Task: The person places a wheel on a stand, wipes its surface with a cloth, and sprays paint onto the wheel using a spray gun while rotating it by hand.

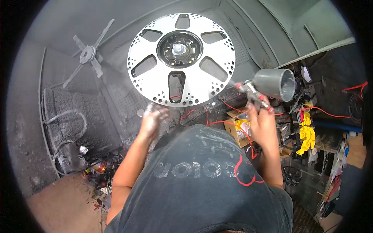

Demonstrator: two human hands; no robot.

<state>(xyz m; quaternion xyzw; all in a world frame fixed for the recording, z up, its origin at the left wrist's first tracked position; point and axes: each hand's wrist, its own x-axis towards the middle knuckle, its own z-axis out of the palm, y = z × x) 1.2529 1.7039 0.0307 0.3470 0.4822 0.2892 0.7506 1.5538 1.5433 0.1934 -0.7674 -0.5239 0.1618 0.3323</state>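
My right hand (261, 121) is wrapped round the handle of a spray gun (251, 92) with red fittings. Its grey paint cup (274, 83) tilts to the right, and the nozzle points at the lower right edge of a wheel rim (145, 49). A faint mist shows by the nozzle. The wheel lies face up, silver-white, with several dark cut-out windows, small round holes and a black hub centre (178, 49). Just below its lower left edge is my left hand (152, 120), fingers apart and slightly blurred, whitened at the tips. It holds nothing that I can see.
A dusty grey stand with several arms (89, 55) is at the left. A red air hose (326, 112) runs across the right side. Below my right hand stands an open cardboard box (232, 132). Yellow cloth (307, 138) hangs by cluttered shelves. Grey booth walls surround the wheel.
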